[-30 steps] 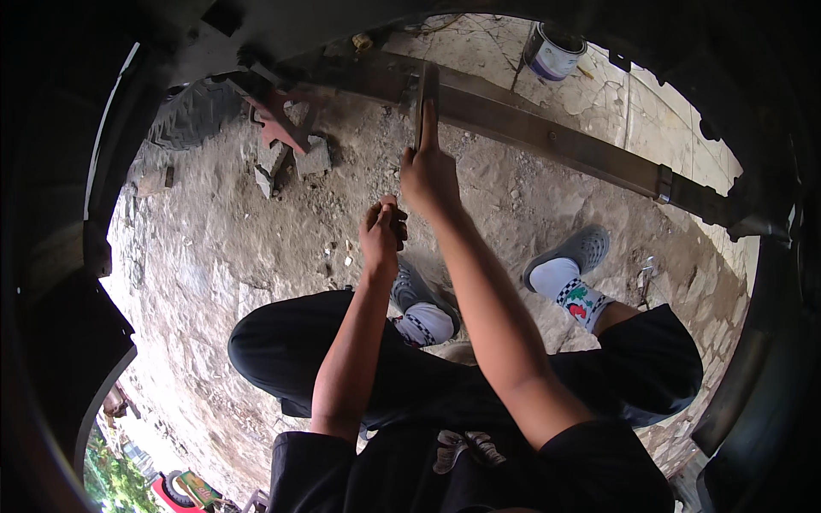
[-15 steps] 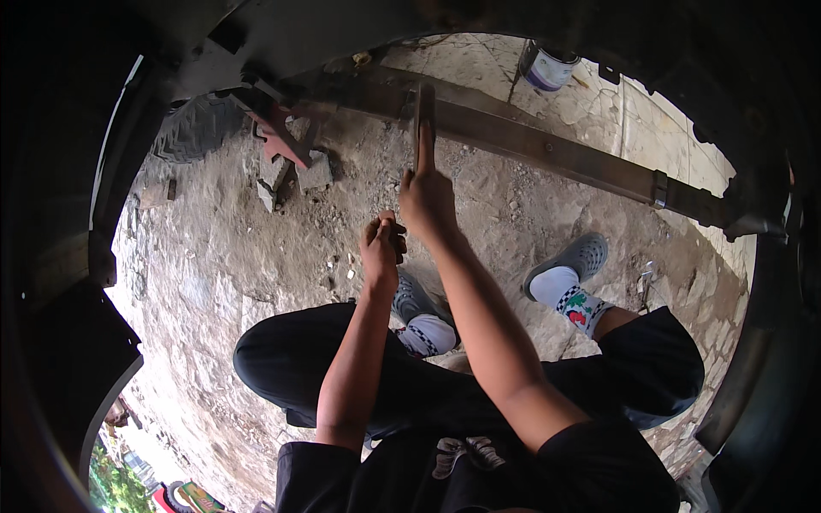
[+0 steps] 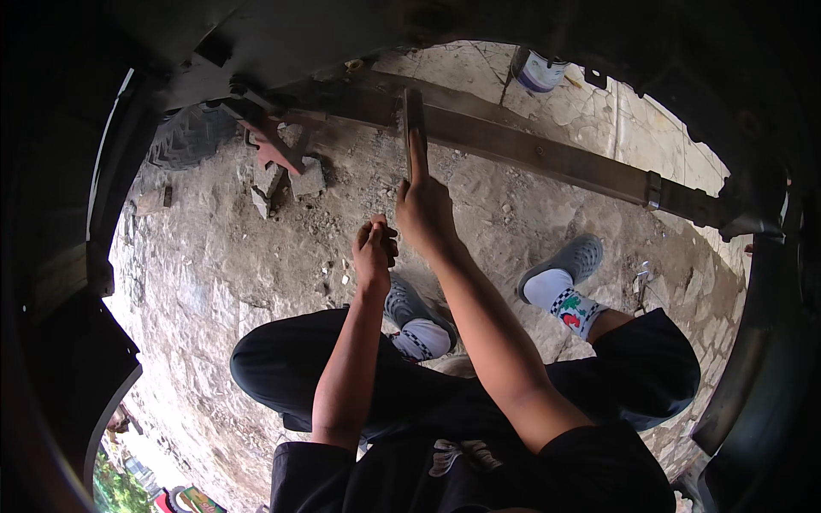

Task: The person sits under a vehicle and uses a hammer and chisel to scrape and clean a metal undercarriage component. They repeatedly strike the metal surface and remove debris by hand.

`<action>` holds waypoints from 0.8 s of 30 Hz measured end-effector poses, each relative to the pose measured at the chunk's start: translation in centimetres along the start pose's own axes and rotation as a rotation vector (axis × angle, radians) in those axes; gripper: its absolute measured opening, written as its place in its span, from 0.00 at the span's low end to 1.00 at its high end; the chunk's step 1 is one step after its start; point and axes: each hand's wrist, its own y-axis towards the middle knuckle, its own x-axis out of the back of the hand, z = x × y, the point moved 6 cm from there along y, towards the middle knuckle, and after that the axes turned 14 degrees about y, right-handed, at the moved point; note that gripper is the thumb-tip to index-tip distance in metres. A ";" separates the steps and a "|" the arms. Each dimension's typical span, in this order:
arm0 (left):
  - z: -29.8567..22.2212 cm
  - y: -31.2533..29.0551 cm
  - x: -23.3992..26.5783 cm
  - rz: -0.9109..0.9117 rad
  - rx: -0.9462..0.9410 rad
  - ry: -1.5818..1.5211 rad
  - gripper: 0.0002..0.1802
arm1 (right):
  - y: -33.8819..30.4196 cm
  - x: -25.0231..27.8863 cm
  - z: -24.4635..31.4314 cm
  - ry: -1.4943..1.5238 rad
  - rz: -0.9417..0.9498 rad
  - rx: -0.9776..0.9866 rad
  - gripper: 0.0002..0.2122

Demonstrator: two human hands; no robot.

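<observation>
My right hand (image 3: 424, 209) grips a long, narrow, dark flat bar (image 3: 410, 115), with its index finger stretched along it. The bar points away from me, and its far end overlaps the rusty brown metal beam (image 3: 530, 154) in view; I cannot tell if they touch. Just left of and nearer than that hand, my left hand (image 3: 374, 252) is closed, its fingers curled and its thumb pressed on them. Whatever it may hold is hidden. The lower part of the bar is covered by my right hand.
Dark vehicle body panels surround the view. At the far left are a knobby tyre (image 3: 184, 141), a red metal stand (image 3: 275, 147) and broken concrete blocks (image 3: 308, 178). A white and purple bucket (image 3: 540, 72) stands beyond the beam. My feet in grey clogs (image 3: 580, 256) rest on rough ground.
My right hand and the dark bar appear slightly further left, the bar a little more tilted. The whole view has shifted slightly too. Both hands keep their grip.
</observation>
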 end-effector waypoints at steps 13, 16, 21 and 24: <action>-1.0 -0.6 -1.3 -0.007 0.001 0.017 0.12 | -1.5 1.8 -0.9 -0.002 0.019 -0.082 0.39; -0.2 -0.7 -1.6 -0.013 0.027 0.074 0.12 | 0.9 2.7 -1.1 -0.075 0.041 -0.108 0.39; -0.7 -1.4 -3.2 0.047 -0.006 0.052 0.13 | 11.4 3.0 -2.0 -0.022 0.031 -0.162 0.39; -0.7 -0.7 -3.6 0.033 -0.008 0.016 0.13 | 9.1 2.6 -2.1 -0.017 -0.031 -0.061 0.39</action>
